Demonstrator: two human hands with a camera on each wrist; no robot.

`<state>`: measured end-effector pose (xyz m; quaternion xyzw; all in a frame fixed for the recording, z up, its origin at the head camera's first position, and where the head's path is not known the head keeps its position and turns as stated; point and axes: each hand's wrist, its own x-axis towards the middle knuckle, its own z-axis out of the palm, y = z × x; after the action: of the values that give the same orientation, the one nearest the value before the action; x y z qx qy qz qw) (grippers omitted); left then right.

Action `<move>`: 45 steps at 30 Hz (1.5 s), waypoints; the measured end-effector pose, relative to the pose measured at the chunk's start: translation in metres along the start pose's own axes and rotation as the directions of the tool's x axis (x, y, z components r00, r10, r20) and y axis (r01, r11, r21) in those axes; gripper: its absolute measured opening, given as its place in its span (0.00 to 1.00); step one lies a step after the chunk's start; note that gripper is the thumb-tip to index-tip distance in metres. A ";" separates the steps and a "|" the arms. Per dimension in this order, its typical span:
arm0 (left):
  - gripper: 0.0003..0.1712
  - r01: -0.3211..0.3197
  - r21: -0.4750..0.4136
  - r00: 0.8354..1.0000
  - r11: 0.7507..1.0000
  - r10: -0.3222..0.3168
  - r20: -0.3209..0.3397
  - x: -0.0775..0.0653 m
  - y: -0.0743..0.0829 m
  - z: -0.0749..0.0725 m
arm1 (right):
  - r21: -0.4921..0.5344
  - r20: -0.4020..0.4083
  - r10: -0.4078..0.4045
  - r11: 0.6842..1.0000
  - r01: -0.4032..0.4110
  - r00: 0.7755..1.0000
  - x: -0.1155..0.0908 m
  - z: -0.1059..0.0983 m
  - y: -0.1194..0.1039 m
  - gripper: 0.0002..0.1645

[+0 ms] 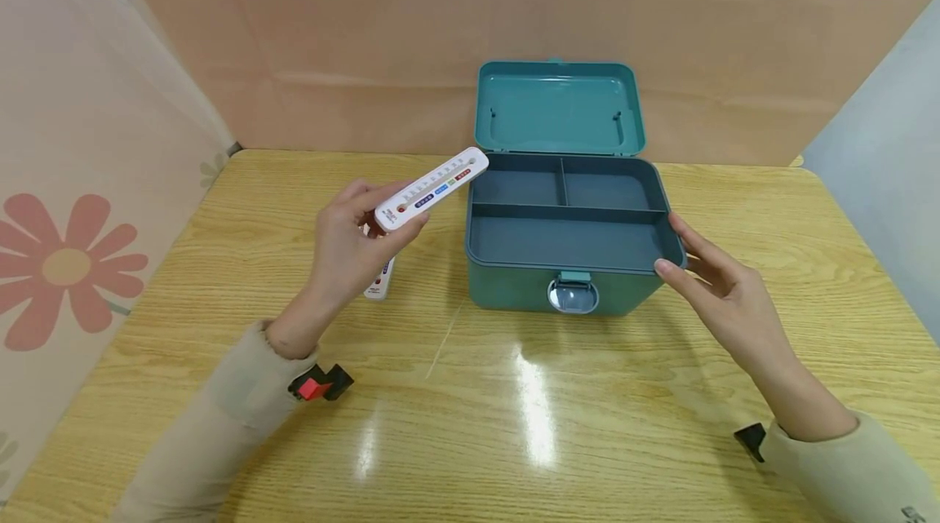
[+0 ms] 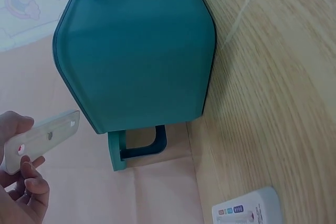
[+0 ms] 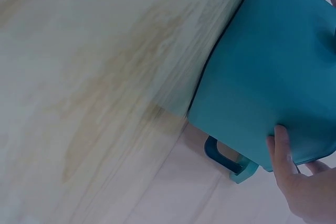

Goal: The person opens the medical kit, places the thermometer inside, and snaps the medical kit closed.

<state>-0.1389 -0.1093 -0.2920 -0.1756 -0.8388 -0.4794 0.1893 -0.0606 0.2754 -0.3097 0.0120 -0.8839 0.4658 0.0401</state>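
In the head view my left hand point(image 1: 345, 237) holds a white wall thermometer point(image 1: 433, 188) between thumb and fingers, its scale facing up, just left of the box. The left wrist view shows the plain back of this thermometer point(image 2: 44, 139). Beneath that hand another white thermometer point(image 1: 379, 282) lies on the table, partly hidden. The teal storage box point(image 1: 507, 288) stands open, its grey divided tray point(image 1: 565, 237) bare. My right hand point(image 1: 727, 294) grips the box's front right corner, thumb at the front rim and fingers along the right side point(image 3: 281, 153).
The box's teal lid point(image 1: 558, 111) is tipped back toward the pinkish backdrop point(image 1: 352, 42). A clear-and-teal latch point(image 1: 574, 293) hangs at the front. The wooden table point(image 1: 470, 425) extends around the box, with a flower-patterned sheet point(image 1: 73, 139) on the left.
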 end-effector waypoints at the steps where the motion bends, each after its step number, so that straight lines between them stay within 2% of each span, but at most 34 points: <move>1: 0.22 -0.004 -0.002 1.000 1.000 0.004 0.004 0.000 0.001 0.001 | -0.001 -0.002 0.003 1.000 -0.003 1.000 0.000 0.000 0.000 0.35; 6: 0.22 -0.018 -0.016 1.000 1.000 0.019 0.024 0.003 0.004 0.004 | -0.023 -0.007 0.024 0.999 -0.025 1.000 -0.001 0.000 -0.003 0.35; 16: 0.23 -0.037 -0.055 0.999 0.998 0.039 0.038 0.006 0.012 0.010 | -0.014 -0.003 0.008 1.000 -0.008 1.000 0.001 0.000 0.001 0.36; 22: 0.22 -0.047 -0.087 0.996 0.995 0.053 0.072 0.009 0.015 0.016 | -0.015 0.003 0.011 1.000 -0.011 1.000 0.001 0.000 0.001 0.36; 29: 0.22 -0.062 -0.057 0.991 0.996 0.069 0.119 0.013 0.020 0.020 | -0.020 -0.006 0.023 1.000 -0.023 1.000 0.000 0.001 -0.004 0.35; 40: 0.22 -0.078 -0.065 0.976 0.995 0.090 0.200 0.017 0.024 0.026 | -0.007 -0.001 0.018 1.000 -0.018 1.000 -0.001 0.001 -0.002 0.36; 45: 0.22 -0.107 -0.036 0.969 0.994 0.113 0.222 0.018 0.025 0.028 | -0.008 -0.008 0.027 1.000 -0.027 1.000 -0.001 0.001 -0.003 0.35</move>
<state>-0.1471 -0.0708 -0.2783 -0.2769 -0.8378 -0.4555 0.1179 -0.0595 0.2729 -0.3082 -0.0019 -0.8858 0.4626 0.0372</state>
